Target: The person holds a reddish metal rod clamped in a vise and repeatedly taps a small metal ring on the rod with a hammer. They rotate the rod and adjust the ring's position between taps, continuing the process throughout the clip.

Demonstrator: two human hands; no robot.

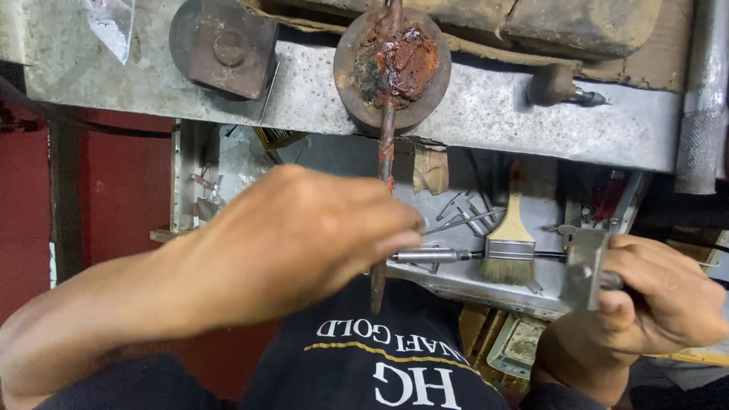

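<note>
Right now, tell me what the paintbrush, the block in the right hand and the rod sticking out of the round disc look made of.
Paintbrush: pale bare wood handle, shiny metal band, light bristles, probably natural.
Block in the right hand: grey metal, likely steel, with a dull brushed sheen.
Rod: metal, seemingly iron or steel, coated in reddish-brown rust or residue.
Round disc: dark metal, crusted with the same red-brown.

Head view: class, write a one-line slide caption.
Left hand pinches a thin metal rod beside a paintbrush; right hand holds a small metal block.

A crumpled clear plastic bag hangs at the top left, above the bench
</note>
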